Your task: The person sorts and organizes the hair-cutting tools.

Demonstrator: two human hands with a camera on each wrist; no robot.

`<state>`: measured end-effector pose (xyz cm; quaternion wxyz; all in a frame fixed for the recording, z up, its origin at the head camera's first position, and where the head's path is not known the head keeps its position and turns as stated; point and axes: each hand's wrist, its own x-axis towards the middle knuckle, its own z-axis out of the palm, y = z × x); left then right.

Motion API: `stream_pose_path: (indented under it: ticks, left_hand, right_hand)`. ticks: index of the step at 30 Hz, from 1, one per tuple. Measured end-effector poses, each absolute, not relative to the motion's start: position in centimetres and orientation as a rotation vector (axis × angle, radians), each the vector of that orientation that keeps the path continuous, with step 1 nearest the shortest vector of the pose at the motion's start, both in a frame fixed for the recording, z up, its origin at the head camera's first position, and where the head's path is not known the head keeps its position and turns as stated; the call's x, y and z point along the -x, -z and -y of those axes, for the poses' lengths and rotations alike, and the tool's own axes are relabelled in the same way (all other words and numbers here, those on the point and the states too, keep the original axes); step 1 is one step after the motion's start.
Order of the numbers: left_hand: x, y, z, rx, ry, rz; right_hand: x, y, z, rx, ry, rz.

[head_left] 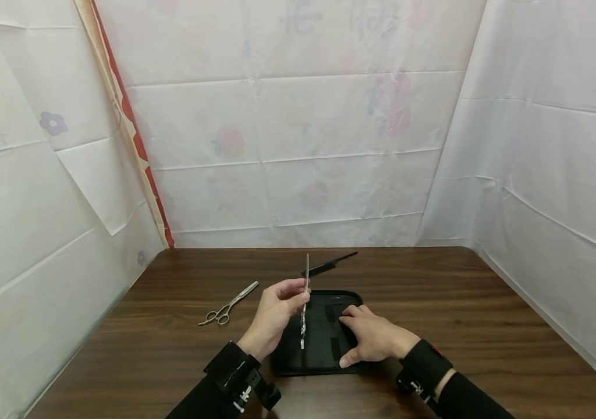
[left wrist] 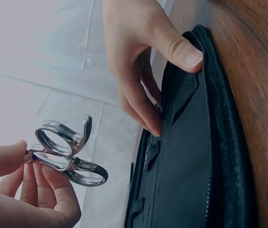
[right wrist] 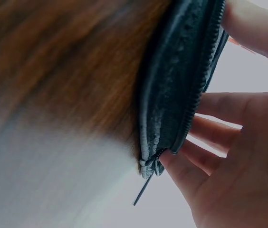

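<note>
My left hand (head_left: 276,311) pinches a pair of silver scissors (head_left: 302,334) between thumb and fingers, blades pointing away from me and finger rings toward me. The left wrist view shows both rings of these scissors (left wrist: 90,166) beyond the fingertips. Beneath and beside them lies a black zippered case (head_left: 319,365), its inside facing up with elastic loops. My right hand (head_left: 376,336) rests on the case's right side. Its thumb touches the near rim, and its fingers lie lightly bent over the inside. Zipper teeth run along the case's edge (right wrist: 181,111) in the right wrist view.
Another pair of silver scissors (head_left: 232,305) lies on the wooden table (head_left: 172,349) left of the case. Behind the case is a black comb (head_left: 323,268) with a thin tail. White sheets (head_left: 287,192) hang round the table's back and sides.
</note>
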<state>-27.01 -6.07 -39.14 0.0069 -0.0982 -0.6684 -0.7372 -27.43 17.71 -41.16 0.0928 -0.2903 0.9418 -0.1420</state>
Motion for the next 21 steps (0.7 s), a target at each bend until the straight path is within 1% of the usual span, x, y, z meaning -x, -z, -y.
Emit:
stream_pose_path:
  ticks: [11, 21]
  left_hand:
    - [27.3, 39.2, 6.4, 0.329, 2.155, 2.173]
    - [27.7, 38.2, 7.3, 0.337, 2.034, 2.187]
  right_hand:
    - [27.4, 41.1, -17.7, 0.872, 0.388, -2.796]
    - [27.3, 40.9, -17.8, 0.878, 0.398, -2.778]
